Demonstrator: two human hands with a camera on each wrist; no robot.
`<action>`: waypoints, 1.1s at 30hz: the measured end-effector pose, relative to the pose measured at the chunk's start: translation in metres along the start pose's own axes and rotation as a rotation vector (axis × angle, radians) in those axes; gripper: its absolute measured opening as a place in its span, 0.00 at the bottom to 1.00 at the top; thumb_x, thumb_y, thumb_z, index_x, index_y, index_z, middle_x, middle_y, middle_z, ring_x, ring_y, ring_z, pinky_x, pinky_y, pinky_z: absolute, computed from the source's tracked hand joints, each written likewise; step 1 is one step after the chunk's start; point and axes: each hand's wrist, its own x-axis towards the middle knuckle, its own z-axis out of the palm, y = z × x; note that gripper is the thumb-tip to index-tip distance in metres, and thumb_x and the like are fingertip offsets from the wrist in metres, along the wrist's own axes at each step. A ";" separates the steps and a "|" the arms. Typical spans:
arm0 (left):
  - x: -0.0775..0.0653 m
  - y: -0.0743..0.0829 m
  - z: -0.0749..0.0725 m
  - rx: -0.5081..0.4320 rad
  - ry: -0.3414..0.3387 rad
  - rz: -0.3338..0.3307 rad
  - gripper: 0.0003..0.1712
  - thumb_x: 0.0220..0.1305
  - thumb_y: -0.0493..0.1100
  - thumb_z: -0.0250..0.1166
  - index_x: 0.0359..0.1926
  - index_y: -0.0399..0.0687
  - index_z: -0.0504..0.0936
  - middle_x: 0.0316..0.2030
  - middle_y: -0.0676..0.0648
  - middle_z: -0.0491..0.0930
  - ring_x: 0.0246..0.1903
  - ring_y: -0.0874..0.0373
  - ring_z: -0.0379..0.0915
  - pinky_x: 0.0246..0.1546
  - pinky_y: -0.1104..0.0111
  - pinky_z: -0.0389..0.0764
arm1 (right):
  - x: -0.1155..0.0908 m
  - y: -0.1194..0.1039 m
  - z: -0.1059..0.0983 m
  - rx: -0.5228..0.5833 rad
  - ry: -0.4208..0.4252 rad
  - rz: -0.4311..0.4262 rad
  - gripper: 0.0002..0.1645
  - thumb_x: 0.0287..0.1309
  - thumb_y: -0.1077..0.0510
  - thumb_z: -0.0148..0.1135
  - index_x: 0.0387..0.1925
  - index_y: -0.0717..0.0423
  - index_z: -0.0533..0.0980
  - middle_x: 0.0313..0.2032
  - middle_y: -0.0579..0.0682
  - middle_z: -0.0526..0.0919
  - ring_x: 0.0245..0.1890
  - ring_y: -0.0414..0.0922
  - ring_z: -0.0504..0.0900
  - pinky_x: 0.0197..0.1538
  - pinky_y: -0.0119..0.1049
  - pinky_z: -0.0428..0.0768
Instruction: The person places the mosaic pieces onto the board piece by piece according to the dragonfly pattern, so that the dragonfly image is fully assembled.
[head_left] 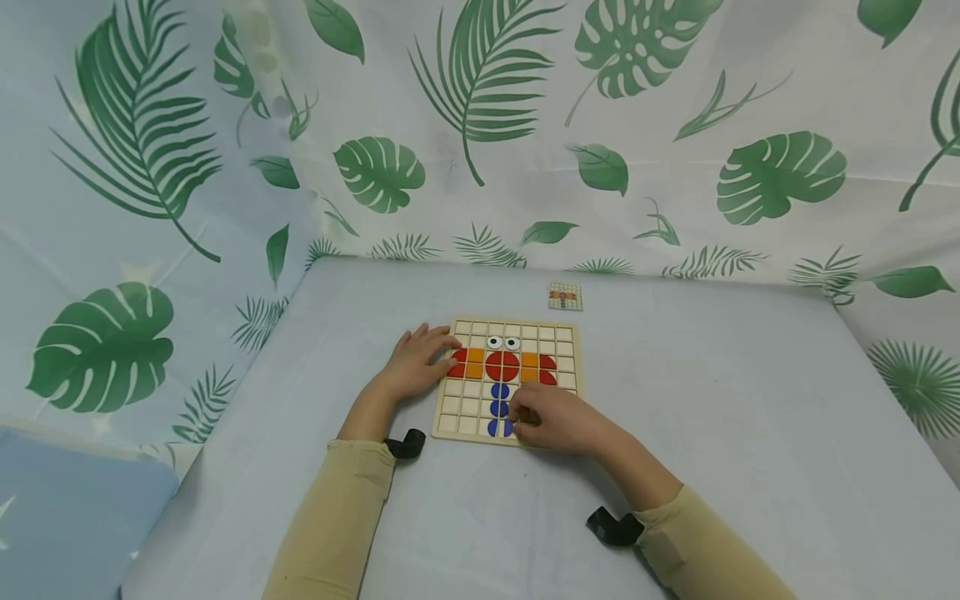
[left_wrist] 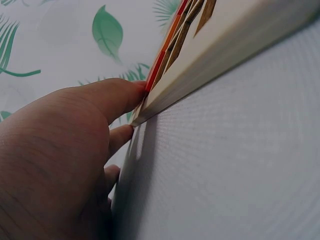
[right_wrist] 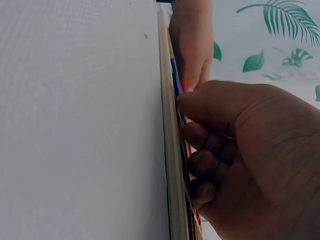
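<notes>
A square wooden grid board [head_left: 450, 406] lies on the table in the head view. On it are a red circle [head_left: 501, 367] of quarter pieces, orange squares [head_left: 475, 363], eye pieces [head_left: 495, 342] and a column of blue pieces [head_left: 498, 408]. My left hand [head_left: 414, 360] rests at the left edge; in the left wrist view its thumb touches a red piece [left_wrist: 156, 70]. Over the lower right of the board, my right hand [head_left: 562, 417] has its fingers bent. In the right wrist view, its thumb tip meets the board beside a blue piece [right_wrist: 176, 79], with nothing visible in its grasp.
Behind the board lies a small pattern card [head_left: 565, 297] on the pale table [head_left: 712, 417]. Leaf-printed cloth [head_left: 525, 192] hangs at the back and left. Black straps [head_left: 615, 527] sit near both sleeves. A blue cushion-like thing [head_left: 75, 508] is at lower left.
</notes>
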 end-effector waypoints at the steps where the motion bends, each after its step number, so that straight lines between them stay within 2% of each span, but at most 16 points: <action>1: 0.000 0.001 0.000 0.002 -0.001 0.000 0.20 0.74 0.56 0.54 0.62 0.62 0.74 0.75 0.48 0.58 0.78 0.42 0.39 0.77 0.45 0.37 | 0.000 0.001 0.001 -0.011 0.002 -0.003 0.04 0.60 0.52 0.66 0.33 0.39 0.77 0.29 0.35 0.73 0.30 0.36 0.70 0.32 0.29 0.71; 14: 0.003 -0.002 0.002 0.007 0.000 0.001 0.20 0.74 0.58 0.53 0.62 0.63 0.74 0.76 0.48 0.58 0.78 0.43 0.39 0.77 0.45 0.36 | 0.000 -0.006 0.006 -0.089 0.032 0.034 0.07 0.58 0.49 0.67 0.30 0.38 0.75 0.28 0.35 0.72 0.28 0.35 0.70 0.32 0.29 0.70; 27: 0.002 -0.001 0.000 -0.004 -0.004 0.011 0.20 0.74 0.57 0.54 0.63 0.62 0.73 0.75 0.47 0.58 0.78 0.41 0.39 0.77 0.44 0.37 | -0.001 -0.008 0.003 -0.076 0.027 0.038 0.07 0.58 0.48 0.68 0.31 0.38 0.76 0.29 0.34 0.73 0.29 0.35 0.70 0.33 0.29 0.71; 33: 0.000 0.001 0.000 -0.010 -0.007 0.004 0.19 0.74 0.56 0.54 0.61 0.61 0.75 0.75 0.47 0.58 0.78 0.41 0.39 0.77 0.44 0.36 | -0.003 -0.004 -0.002 -0.026 0.021 0.050 0.05 0.61 0.49 0.66 0.31 0.38 0.77 0.29 0.35 0.74 0.31 0.36 0.71 0.35 0.30 0.73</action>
